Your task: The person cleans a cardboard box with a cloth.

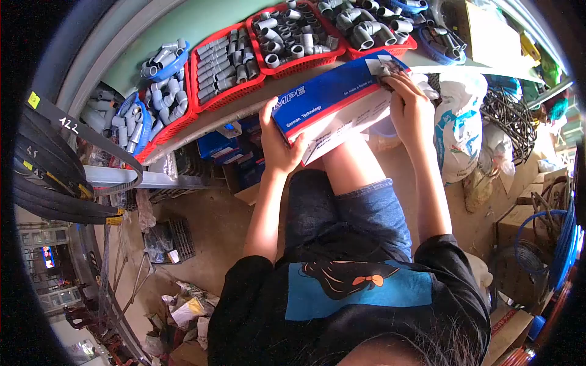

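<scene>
Here the left hand (279, 146) grips the near end of a long blue and white carton (332, 97), thumb laid along its blue face and fingers wrapped underneath. The right hand (410, 104) is closed over the far end of the same carton, fingertips pinching at its end flap, where a bit of white paper shows. The carton is held tilted above the person's lap, its far end higher and close to the edge of a shelf (244, 110); white lettering runs along the blue side.

Just beyond the carton, on that shelf, stand red baskets (227, 91) packed with grey pipe fittings (293, 33), elbows and straight couplers sorted by kind. Further left, blue baskets (139, 125) hold more grey fittings.

Under the shelf lie stacked blue boxes (238, 155) on the floor. To the right of the right hand leans a white sack (458, 134) with blue print, and past it a tangle of dark cable (513, 122). Blue hose coils (558, 244) sit at the right edge beside a cardboard box (519, 226). At the left hang black rubber belts (55, 177) with white chalk numbers.
</scene>
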The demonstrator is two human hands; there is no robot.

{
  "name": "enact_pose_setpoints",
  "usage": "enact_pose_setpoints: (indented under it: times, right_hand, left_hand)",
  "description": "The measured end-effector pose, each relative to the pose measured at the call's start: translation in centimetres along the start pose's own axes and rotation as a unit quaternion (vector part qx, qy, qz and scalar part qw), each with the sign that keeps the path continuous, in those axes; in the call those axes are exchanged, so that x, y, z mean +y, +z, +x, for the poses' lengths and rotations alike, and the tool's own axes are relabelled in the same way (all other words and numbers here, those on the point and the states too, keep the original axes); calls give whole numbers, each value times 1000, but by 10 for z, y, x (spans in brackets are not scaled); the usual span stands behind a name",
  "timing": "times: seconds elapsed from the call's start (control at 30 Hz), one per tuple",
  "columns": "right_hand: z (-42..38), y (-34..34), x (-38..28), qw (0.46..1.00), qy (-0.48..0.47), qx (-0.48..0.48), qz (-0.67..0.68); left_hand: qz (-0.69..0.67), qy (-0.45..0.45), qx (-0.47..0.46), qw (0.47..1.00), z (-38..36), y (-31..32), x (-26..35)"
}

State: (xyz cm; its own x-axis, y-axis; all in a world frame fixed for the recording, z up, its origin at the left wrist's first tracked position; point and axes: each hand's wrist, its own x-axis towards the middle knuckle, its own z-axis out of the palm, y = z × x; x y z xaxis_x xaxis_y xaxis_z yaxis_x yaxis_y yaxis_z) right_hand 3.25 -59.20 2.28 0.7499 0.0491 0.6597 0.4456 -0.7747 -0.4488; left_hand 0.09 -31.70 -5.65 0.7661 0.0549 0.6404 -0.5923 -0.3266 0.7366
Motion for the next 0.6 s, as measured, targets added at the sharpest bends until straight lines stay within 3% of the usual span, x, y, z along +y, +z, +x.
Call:
enact_pose_setpoints:
  times: [0.17,0.23,0.37,0.47,0.6]
  right_hand:
    - [-14,6,-23,989,-124,-80,10]
    - [-14,-5,-39,987,-97,-97,81]
    - [-3,-9,1,998,-31,-57,-22]
    - [3,-12,20,999,15,-30,-20]
    - [-3,-7,-15,996,-44,-62,-36]
  left_hand:
    - [-24,-5,-22,999,4,-1,-1]
    - [-74,-19,-27,997,4,-1,6]
    - [-36,-10,-22,999,3,-7,2]
    - [-12,0,-18,1000,9,-5,-1]
    - [-35,-14,-20,999,9,-4,-1]
